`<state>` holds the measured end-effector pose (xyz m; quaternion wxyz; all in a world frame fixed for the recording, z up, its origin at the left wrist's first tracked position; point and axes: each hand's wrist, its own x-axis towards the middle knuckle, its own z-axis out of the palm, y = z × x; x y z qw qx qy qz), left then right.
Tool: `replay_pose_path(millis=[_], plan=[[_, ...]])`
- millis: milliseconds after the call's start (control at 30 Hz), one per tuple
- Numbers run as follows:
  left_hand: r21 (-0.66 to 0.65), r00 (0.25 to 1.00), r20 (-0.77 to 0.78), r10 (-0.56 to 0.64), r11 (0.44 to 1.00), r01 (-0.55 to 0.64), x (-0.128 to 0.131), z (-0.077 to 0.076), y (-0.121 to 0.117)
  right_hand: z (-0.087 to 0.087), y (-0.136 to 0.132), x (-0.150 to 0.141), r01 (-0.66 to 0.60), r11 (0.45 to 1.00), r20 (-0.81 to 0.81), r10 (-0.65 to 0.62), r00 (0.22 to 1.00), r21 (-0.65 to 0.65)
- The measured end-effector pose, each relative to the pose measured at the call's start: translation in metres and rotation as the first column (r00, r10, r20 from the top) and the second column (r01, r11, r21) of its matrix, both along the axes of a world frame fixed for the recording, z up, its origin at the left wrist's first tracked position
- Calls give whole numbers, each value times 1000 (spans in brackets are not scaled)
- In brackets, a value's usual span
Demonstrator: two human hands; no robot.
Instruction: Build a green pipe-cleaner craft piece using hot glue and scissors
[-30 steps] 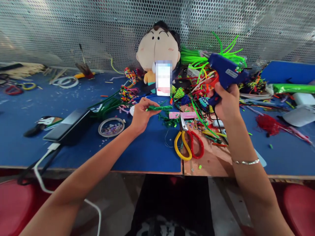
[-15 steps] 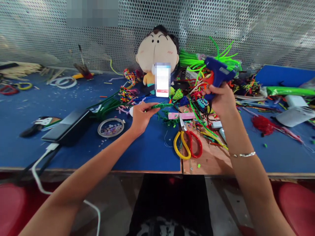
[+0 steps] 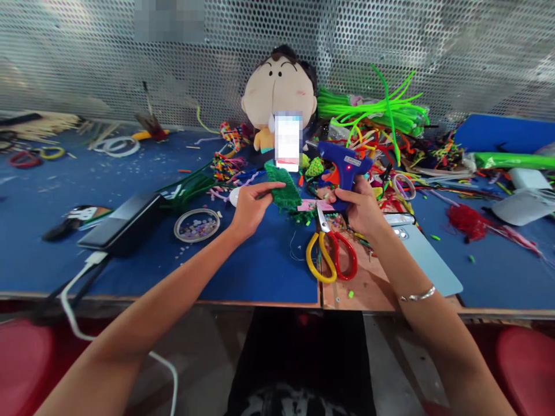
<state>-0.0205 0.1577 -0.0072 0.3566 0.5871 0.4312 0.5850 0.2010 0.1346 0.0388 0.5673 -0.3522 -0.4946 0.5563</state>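
My left hand [image 3: 252,209] pinches the edge of a flat, fuzzy green pipe-cleaner piece [image 3: 284,188], its broad face tilted toward me. In my right hand [image 3: 365,209] is a blue hot glue gun [image 3: 344,164] with a small red light lit. Its nozzle points left, above and to the right of the green piece and apart from it. Just below lie scissors [image 3: 332,254] with one yellow and one red handle, beside a partly hidden pink stick [image 3: 313,205]. Green bits [image 3: 306,216] lie under the piece.
A lit phone [image 3: 287,141] leans against a plush doll [image 3: 277,86]. Bright green pipe cleaners [image 3: 368,110] are heaped behind the glue gun. At left are a bead dish [image 3: 197,225] and a black device [image 3: 124,222] with a white cable. A pale blue phone [image 3: 427,260] lies by my right forearm.
My right hand has brought the glue gun left and down toward the green piece. The piece has turned from edge-on to show its flat face. The pale blue phone has come into fuller view.
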Motion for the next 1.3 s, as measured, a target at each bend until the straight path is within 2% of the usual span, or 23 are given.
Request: replay_pose_path(millis=[100,233,333,400,500,700,867,1067,1300], plan=[[-49,1000,-5,-9,999,9,0,0,-1,-4,-1,-3,12,1000,0,-12,1000,-28],[-34,998,-67,-5,999,3,0,-1,-1,-5,-6,-8,39,998,2,-39,999,-45],[2,990,-140,16,1000,-16,0,-1,-1,-7,-11,-10,33,997,49,-37,998,74],[21,986,-163,28,999,-25,0,0,-2,-10,-13,-11,59,984,115,-79,990,165],[48,983,-180,46,998,-38,2,3,-4,-16,-17,-11,120,970,227,-167,959,210],[129,974,-216,64,991,-36,5,2,-8,-16,-21,-12,302,938,323,-343,882,171],[171,968,-242,69,985,-28,5,0,-10,-12,-24,-11,325,934,344,-357,869,147],[210,963,-259,73,977,-18,5,1,-12,-19,-20,-6,434,889,362,-456,813,145],[233,958,-276,82,972,-16,5,0,-13,-23,-17,-5,452,876,362,-481,798,167]])
